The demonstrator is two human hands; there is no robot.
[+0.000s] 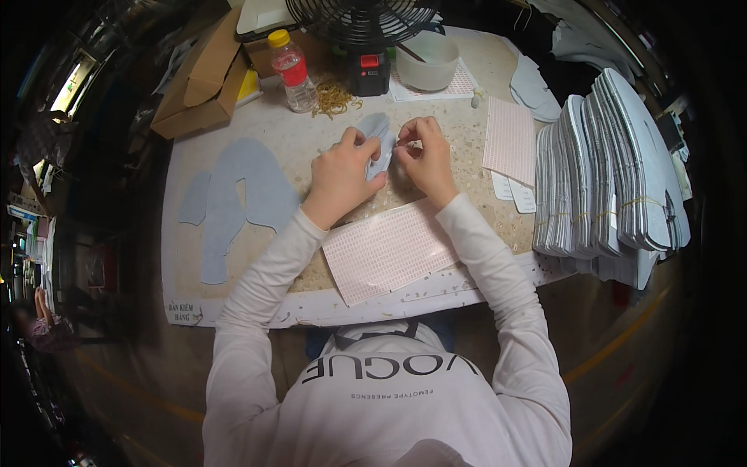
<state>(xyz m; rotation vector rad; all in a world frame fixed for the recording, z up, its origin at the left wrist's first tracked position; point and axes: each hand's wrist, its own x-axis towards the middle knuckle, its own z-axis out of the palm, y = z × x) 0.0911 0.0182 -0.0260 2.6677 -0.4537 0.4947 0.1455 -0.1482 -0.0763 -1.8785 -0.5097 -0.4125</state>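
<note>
My left hand [340,175] is closed around a small bundle of blue-grey cut pieces [375,124], held tilted above the table's middle. Close to the bundle's right edge, my right hand [428,159] has its thumb and fingertips pinched together. What sits in that pinch is too small to make out. Below both hands lies a pale sheet of small pink-printed labels [389,253], partly under my right forearm. Larger flat blue-grey cut pieces [226,206] are spread to the left of my left hand.
Tall bundled stacks of blue-grey pieces [634,156] stand at the right edge, beside another label sheet [510,140]. Along the back are a cardboard box [198,82], a yellow-capped bottle [294,74], rubber bands [334,100], a black fan [362,19] and a whitish bowl [428,66].
</note>
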